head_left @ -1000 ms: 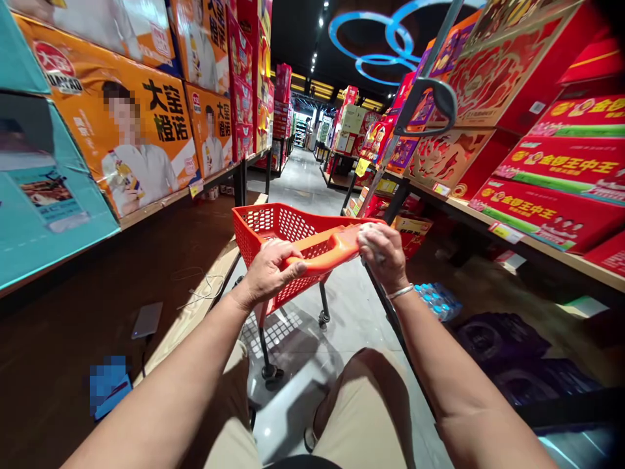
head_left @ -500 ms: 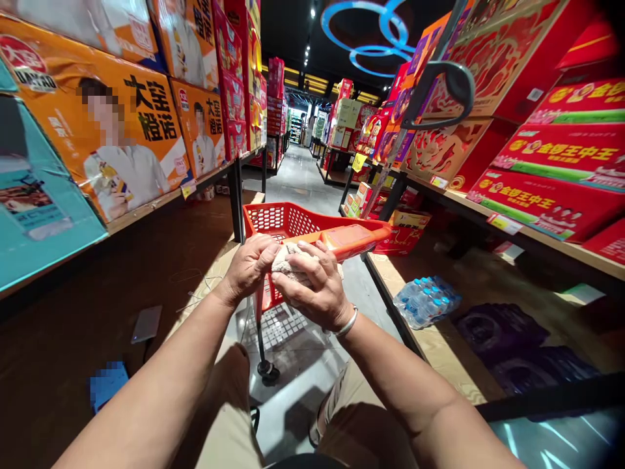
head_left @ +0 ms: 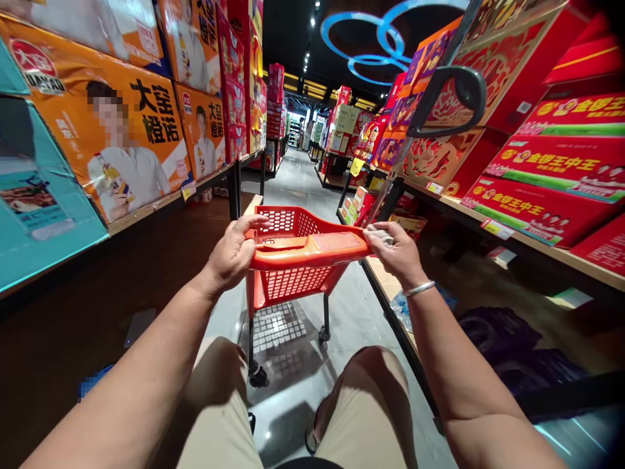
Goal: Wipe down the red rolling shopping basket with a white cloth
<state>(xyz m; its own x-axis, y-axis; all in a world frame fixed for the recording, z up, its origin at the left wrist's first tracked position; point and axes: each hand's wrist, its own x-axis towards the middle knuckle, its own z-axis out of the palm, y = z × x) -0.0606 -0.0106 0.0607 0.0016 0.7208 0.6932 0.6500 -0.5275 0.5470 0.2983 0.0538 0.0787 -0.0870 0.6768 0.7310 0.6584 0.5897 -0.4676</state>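
A red plastic shopping cart [head_left: 297, 283] stands in front of my knees, its handle bar [head_left: 288, 258] running across toward me. At the bar's left end, my left hand [head_left: 230, 255] is closed around the corner, thumb on the near side and fingers over the rim. My right hand [head_left: 399, 253] is at the right end, closed on a crumpled whitish cloth [head_left: 382, 236] pressed against the handle. Most of the cloth is hidden by the fingers. The visible part of the perforated basket shows nothing inside.
Orange drink cartons [head_left: 131, 124] and a teal box [head_left: 43, 202] fill the left shelf. Red and gold boxes [head_left: 551, 156] crowd the right one. A dark grey loop handle [head_left: 446, 101] hangs at upper right. Shrink-wrapped bottles [head_left: 403, 311] sit low on the right. A tiled aisle [head_left: 297, 172] runs ahead.
My hands were together on the cloth at the handle's left part. Now they are apart: the right has moved right with the cloth, the left grips the left corner. The cart sits squarer to me.
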